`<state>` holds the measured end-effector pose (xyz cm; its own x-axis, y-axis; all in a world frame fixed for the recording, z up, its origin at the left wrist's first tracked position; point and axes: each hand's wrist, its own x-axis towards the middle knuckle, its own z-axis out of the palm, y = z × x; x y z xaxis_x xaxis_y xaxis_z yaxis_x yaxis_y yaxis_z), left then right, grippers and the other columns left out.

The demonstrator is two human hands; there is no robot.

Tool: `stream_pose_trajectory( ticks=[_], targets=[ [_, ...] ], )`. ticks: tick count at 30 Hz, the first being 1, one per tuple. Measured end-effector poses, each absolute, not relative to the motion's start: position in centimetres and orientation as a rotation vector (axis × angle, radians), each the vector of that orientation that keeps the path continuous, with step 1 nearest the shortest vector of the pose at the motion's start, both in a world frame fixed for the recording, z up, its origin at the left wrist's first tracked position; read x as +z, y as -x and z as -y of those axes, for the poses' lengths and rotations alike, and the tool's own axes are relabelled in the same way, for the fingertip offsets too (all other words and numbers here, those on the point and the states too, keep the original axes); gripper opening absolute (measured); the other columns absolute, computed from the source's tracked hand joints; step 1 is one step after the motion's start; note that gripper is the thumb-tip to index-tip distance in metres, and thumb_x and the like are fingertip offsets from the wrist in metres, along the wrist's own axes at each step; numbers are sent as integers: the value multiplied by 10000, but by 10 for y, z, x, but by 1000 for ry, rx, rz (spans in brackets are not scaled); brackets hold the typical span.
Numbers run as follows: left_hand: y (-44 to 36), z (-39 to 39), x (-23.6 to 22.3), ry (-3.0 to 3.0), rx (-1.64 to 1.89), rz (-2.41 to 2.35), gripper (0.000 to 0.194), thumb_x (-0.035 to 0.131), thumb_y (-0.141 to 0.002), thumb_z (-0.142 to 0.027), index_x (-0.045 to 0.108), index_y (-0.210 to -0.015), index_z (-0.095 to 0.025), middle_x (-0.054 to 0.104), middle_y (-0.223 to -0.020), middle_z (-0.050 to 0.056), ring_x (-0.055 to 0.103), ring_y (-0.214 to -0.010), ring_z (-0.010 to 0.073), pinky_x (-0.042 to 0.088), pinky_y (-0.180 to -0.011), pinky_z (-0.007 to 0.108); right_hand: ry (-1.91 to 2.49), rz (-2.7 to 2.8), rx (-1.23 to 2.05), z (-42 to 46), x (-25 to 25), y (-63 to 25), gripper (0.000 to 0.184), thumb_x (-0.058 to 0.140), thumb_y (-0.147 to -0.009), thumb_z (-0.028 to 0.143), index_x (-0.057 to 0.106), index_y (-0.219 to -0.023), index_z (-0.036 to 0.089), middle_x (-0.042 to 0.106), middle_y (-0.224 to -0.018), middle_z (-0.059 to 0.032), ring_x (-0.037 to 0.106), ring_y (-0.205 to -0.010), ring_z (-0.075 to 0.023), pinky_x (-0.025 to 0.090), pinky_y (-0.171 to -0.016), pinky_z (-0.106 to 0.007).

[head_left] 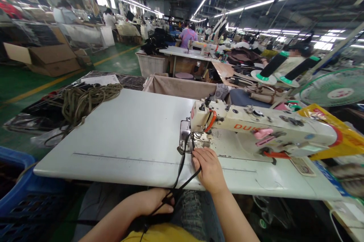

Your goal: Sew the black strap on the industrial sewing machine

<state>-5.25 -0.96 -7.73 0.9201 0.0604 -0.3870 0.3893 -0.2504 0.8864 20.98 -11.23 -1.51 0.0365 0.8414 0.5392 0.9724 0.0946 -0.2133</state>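
Note:
My right hand (209, 168) rests on the white sewing table (136, 128), its fingers closed on a narrow black strap (182, 166) just in front of the needle area. From the presser foot of the sewing machine (256, 124), two lengths of the strap run toward me over the table's front edge. Below that edge, above my lap, my left hand (159, 201) has its fingers curled round the strap's lower part. The strap's end under the machine head is hard to make out.
A bundle of olive cords (88, 102) lies at the table's left end. A blue crate (31, 192) stands at the lower left. Behind the table is a fabric-lined bin (182, 87). Thread cones (274, 64) and a fan (338, 88) stand at right. Other people work farther back.

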Motion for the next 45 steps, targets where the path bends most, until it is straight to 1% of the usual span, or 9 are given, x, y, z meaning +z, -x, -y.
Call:
stream_pose_trajectory(
  ticks=[4, 10, 15, 21, 30, 38, 41, 43, 45],
  targets=[
    [34, 11, -37, -1353, -298, -194, 433, 716, -953, -568, 700, -1157, -186, 782, -1079, 114, 741, -1039, 281, 549, -998, 422, 1769, 1837, -310, 113, -14, -210, 279, 490, -1105, 255, 740, -1213, 194, 784, -1233, -112, 725, -1139, -253, 513, -1124, -512],
    [-4, -1, -7, -901, 26, -448, 630, 964, -747, -459, 614, -1183, -168, 727, -947, 61, 759, -868, 239, 588, -896, 415, 1774, 1838, -316, 114, -13, -209, 295, 471, -1109, 251, 741, -1220, 206, 784, -1229, -111, 726, -1131, -253, 515, -1117, -513],
    [-41, -40, 2, -861, 313, -671, 434, 932, -692, -80, 658, -1029, -106, 710, -880, 71, 728, -773, 192, 601, -773, 330, 1774, 1833, -317, 114, -14, -209, 290, 472, -1108, 240, 731, -1235, 208, 784, -1228, -94, 718, -1138, -247, 503, -1122, -503],
    [-61, -100, 19, -807, 498, -714, 208, 746, -758, 45, 684, -930, -54, 630, -742, 50, 570, -579, 96, 475, -517, 196, 1767, 1810, -316, 114, -16, -209, 274, 482, -1107, 236, 734, -1210, 203, 785, -1228, -91, 712, -1149, -247, 494, -1131, -498],
    [13, -161, 27, -738, 1166, -799, 297, 774, -699, -47, 642, -954, -124, 515, -709, -57, 398, -510, 21, 298, -436, 118, 1773, 1775, -358, 114, -16, -206, 277, 506, -1089, 237, 743, -1230, 220, 787, -1208, -93, 718, -1115, -247, 521, -1112, -500],
    [101, -154, -1, -866, 1408, -968, 376, 850, -582, -153, 633, -888, -180, 492, -554, -81, 396, -467, 80, 238, -407, 177, 1769, 1754, -355, 114, -14, -206, 264, 506, -1084, 226, 753, -1176, 205, 797, -1178, -90, 724, -1092, -242, 531, -1111, -492],
    [126, -132, 2, -984, 1480, -952, 244, 772, -663, -237, 649, -873, -213, 452, -492, -73, 390, -468, 129, 311, -456, 230, 1769, 1751, -350, 115, -13, -206, 269, 500, -1088, 228, 754, -1173, 200, 797, -1177, -92, 724, -1095, -245, 530, -1113, -497],
    [141, -116, 4, -1342, 1442, -1078, 123, 666, -847, -338, 691, -878, -222, 494, -516, -37, 458, -513, 170, 397, -556, 292, 1767, 1750, -345, 115, -13, -206, 275, 498, -1089, 235, 755, -1181, 205, 796, -1177, -98, 724, -1097, -249, 532, -1111, -505],
    [150, -104, 5, -1867, 1192, -1310, 254, 554, -952, -406, 728, -881, -235, 630, -612, 14, 583, -619, 226, 412, -641, 342, 1765, 1751, -336, 115, -13, -206, 275, 498, -1090, 240, 755, -1185, 208, 795, -1180, -100, 723, -1100, -254, 532, -1109, -513]
  ],
)
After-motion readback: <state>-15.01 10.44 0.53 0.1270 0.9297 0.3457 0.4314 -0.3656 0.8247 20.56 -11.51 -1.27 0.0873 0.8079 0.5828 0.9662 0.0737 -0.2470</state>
